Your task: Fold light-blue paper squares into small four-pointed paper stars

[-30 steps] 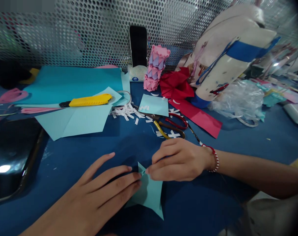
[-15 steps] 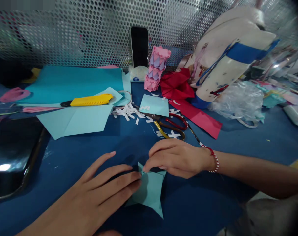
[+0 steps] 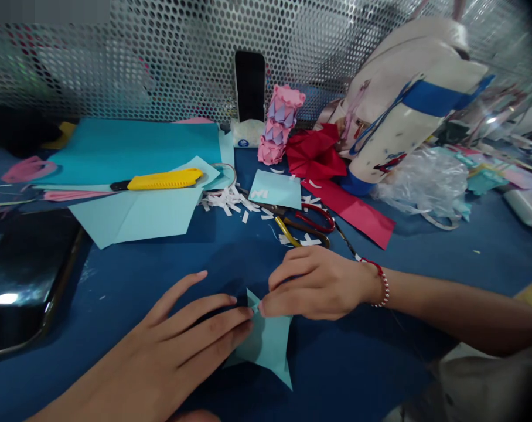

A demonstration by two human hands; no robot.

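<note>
On the blue desk (image 3: 424, 363), a fold is being creased.
The left hand (image 3: 169, 351) lies flat with fingers extended, pinning the light-blue paper (image 3: 268, 349) at the near edge. The right hand (image 3: 323, 284) pinches its top corner. This is likely mid-crease; the next move calls for a steady hold-down and matched edges.

Free: bare blue table (image 3: 169, 258) between paper sheet (image 3: 134, 218) and hands | Blocked: scissors (image 3: 303, 223); scraps (image 3: 226, 200) just beyond
</note>
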